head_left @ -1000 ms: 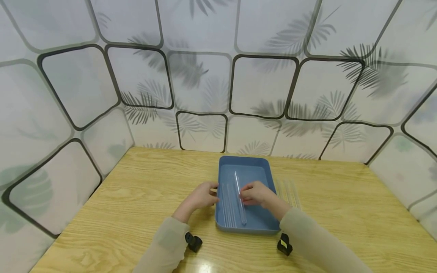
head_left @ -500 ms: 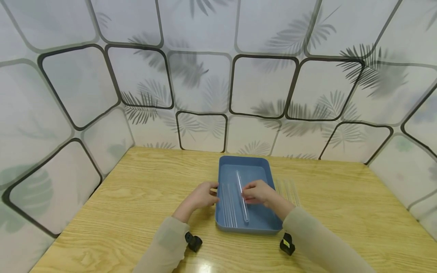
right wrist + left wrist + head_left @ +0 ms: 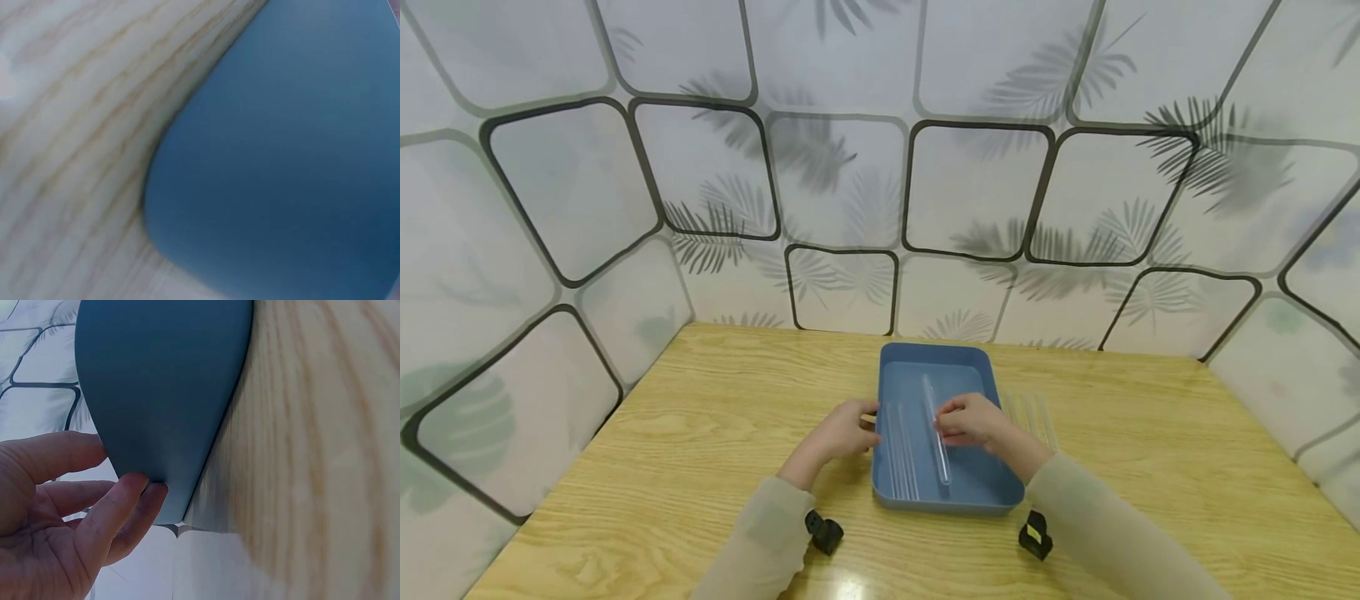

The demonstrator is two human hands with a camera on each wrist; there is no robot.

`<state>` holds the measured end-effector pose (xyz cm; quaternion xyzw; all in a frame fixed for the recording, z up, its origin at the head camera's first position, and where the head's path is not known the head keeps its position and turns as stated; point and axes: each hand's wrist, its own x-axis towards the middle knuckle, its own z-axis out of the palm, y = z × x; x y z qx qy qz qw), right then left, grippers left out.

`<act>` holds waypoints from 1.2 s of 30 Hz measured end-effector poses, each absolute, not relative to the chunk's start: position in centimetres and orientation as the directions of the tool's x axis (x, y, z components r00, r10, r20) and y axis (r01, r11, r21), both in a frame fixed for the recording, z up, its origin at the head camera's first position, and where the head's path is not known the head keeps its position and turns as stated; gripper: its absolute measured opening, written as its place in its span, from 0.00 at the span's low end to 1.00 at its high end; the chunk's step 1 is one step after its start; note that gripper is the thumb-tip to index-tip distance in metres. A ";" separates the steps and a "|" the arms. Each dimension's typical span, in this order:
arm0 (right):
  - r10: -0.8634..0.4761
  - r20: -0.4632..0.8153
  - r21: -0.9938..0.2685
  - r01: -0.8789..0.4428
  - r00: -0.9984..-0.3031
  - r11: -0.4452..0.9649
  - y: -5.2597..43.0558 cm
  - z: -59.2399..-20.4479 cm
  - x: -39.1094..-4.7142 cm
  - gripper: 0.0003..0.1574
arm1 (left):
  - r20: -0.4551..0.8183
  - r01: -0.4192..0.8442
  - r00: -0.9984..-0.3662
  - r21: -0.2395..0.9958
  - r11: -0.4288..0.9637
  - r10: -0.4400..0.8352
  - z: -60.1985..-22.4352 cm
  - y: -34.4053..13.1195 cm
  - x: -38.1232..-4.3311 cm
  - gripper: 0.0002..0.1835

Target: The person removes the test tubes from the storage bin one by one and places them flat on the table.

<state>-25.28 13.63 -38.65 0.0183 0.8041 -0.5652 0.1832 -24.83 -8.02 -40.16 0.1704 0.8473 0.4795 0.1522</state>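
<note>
Over the blue tray [image 3: 985,479], the right hand [image 3: 973,419] pinches a clear tube [image 3: 941,458] near its middle, likely for balance; leftward lie other tubes [image 3: 901,454]; farther left, the left hand [image 3: 847,428], fingers loosely parted, touches the tray's side, seemingly steadying it; rightward, more tubes [image 3: 1033,419] lie on the table [image 3: 737,383].

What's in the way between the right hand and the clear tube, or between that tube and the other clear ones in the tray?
Nothing I can see. The right hand pinches the clear tube, and only bare blue tray floor shows between it and the other tubes.
</note>
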 end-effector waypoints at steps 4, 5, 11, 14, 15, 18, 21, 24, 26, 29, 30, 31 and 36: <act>-0.167 -0.312 -0.901 0.236 -0.935 0.363 13.9 -38.5 -25.3 0.16 | -0.097 0.139 -0.897 0.864 0.484 0.431 -40.2 -8.0 -24.8 0.30; -0.164 -0.312 -0.901 0.236 -0.936 0.364 14.1 -38.4 -25.3 0.16 | -0.097 0.139 -0.897 0.864 0.484 0.431 -40.1 -8.1 -24.8 0.30; -0.161 -0.309 -0.901 0.234 -0.937 0.365 14.8 -38.1 -25.4 0.17 | -0.096 0.139 -0.897 0.866 0.481 0.431 -40.1 -8.1 -24.7 0.30; -0.169 -0.310 -0.899 0.230 -0.936 0.373 15.2 -37.9 -25.4 0.17 | -0.095 0.138 -0.898 0.866 0.480 0.429 -40.0 -8.1 -24.7 0.30; -0.171 -0.310 -0.899 0.230 -0.935 0.374 15.4 -37.9 -25.4 0.17 | -0.096 0.136 -0.899 0.866 0.481 0.428 -40.0 -8.1 -24.7 0.30; -0.190 -0.311 -0.896 0.221 -0.931 0.384 15.8 -37.7 -25.5 0.18 | -0.092 0.143 -0.897 0.865 0.481 0.432 -39.9 -8.1 -24.6 0.30; -0.195 -0.311 -0.899 0.222 -0.930 0.376 16.2 -37.3 -25.4 0.18 | -0.091 0.147 -0.896 0.863 0.484 0.435 -39.8 -8.1 -24.6 0.30; -0.205 -0.311 -0.898 0.216 -0.928 0.383 16.5 -37.0 -25.4 0.19 | -0.092 0.148 -0.895 0.862 0.484 0.437 -39.8 -8.1 -24.6 0.29; -0.203 -0.313 -0.896 0.218 -0.928 0.387 16.8 -36.7 -25.4 0.18 | -0.093 0.148 -0.894 0.862 0.485 0.438 -39.9 -8.1 -24.6 0.29; -0.204 -0.314 -0.893 0.215 -0.927 0.396 17.1 -36.3 -25.3 0.19 | -0.095 0.145 -0.894 0.863 0.483 0.438 -39.8 -8.1 -24.5 0.29; -0.206 -0.313 -0.893 0.214 -0.927 0.396 17.3 -36.2 -25.3 0.19 | -0.096 0.144 -0.894 0.864 0.483 0.438 -39.8 -8.1 -24.5 0.29; -0.204 -0.312 -0.894 0.214 -0.928 0.393 17.4 -36.1 -25.3 0.19 | -0.095 0.145 -0.894 0.864 0.481 0.439 -39.8 -8.1 -24.5 0.29; -0.203 -0.305 -0.901 0.212 -0.931 0.380 18.2 -36.0 -25.3 0.19 | -0.093 0.146 -0.894 0.865 0.480 0.438 -39.8 -8.1 -24.5 0.29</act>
